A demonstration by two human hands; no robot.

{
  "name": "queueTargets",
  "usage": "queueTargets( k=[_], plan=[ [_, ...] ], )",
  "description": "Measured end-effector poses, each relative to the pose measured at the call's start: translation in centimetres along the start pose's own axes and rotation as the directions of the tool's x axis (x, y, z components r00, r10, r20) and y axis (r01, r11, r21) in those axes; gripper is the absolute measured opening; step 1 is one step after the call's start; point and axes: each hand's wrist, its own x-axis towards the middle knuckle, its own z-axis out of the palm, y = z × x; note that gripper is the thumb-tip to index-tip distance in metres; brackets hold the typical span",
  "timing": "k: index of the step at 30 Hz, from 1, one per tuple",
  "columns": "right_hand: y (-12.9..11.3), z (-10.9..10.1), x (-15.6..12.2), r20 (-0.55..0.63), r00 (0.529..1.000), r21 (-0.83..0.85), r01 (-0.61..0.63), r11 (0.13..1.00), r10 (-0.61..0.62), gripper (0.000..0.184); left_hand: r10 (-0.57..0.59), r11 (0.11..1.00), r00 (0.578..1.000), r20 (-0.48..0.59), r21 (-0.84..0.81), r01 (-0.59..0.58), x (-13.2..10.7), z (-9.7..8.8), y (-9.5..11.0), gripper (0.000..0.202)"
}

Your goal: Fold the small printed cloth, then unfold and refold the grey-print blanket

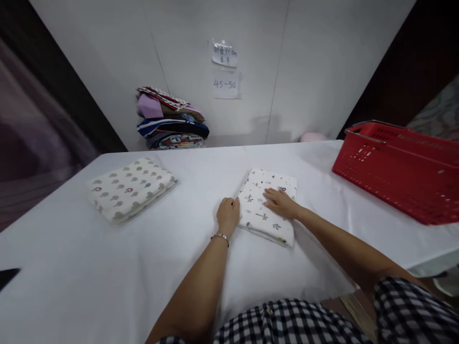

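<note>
A white-clothed table (172,272) spans the view. On the table's left part lies a folded white fabric (132,188) printed with grey rounded motifs and a few red and blue ones. Beyond the table's back edge, left of its centre, a stack of folded textiles (172,122) rises by the wall (258,110), mixing lilac, red, blue, black and patterned pieces. Above the middle of the table's back edge, two paper notes hang on the wall: a handwritten upper note (224,55) and a lower note (227,85) reading "45-50".

Near the middle of the table, the left hand (228,214), a bracelet (220,237) at its wrist, curls against the left edge of a folded palm-tree-print fabric (254,215); whether it pinches that edge I cannot tell. This fabric lies flat on the table, between the hands. The right hand (281,204) rests palm down on its top, fingers extended, grasping nothing. A red plastic shopping basket (398,167) with metal handles sits at the table's right end.
</note>
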Motion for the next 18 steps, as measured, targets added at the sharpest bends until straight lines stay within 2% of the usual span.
queueTargets(
  k=[3,5,7,8,10,11,12,15,18],
  plan=[
    [0.9,0.0,-1.8,-0.117,0.989,0.091,-0.08,0.993,0.09,0.049,0.006,1.0,1.0,-0.001,-0.005,-0.006,0.0,0.0,-0.1,0.034],
    [1.5,0.5,-3.1,-0.172,0.98,0.131,-0.077,0.988,0.099,0.047,0.012,1.0,1.0,-0.008,0.0,-0.012,0.1,0.0,-0.1,0.035],
    [2.0,1.2,-4.3,-0.255,0.953,0.215,-0.11,0.97,0.165,0.048,0.019,1.0,1.0,-0.014,0.007,-0.019,0.1,0.0,-0.1,0.035],
    [2.3,1.7,-4.9,-0.316,0.917,0.29,-0.15,0.945,0.243,0.051,0.02,1.0,1.0,-0.013,0.008,-0.02,0.1,0.0,-0.1,0.035],
    [2.8,2.6,-5.8,-0.39,0.809,0.478,-0.231,0.847,0.441,0.059,0.02,1.0,1.0,-0.005,0.005,-0.02,0.1,0.0,-0.1,0.035],
    [3.0,3.0,-6.1,-0.38,0.766,0.563,-0.254,0.786,0.519,0.062,0.017,1.0,1.0,0.0,0.004,-0.017,0.1,0.0,0.0,0.034],
    [3.1,3.4,-6.3,-0.348,0.746,0.63,-0.262,0.731,0.568,0.065,0.01,1.0,1.0,0.003,0.006,-0.01,0.1,-0.1,0.0,0.034],
    [3.1,4.1,-6.3,-0.258,0.763,0.729,-0.249,0.638,0.593,0.075,-0.012,1.0,1.0,-0.008,0.015,0.012,0.0,-0.3,0.2,0.032],
    [3.2,4.3,-5.4,-0.25,0.769,0.736,-0.243,0.632,0.588,0.081,-0.053,0.999,0.998,-0.019,-0.001,0.053,0.0,-0.6,0.3,0.026]
  ],
)
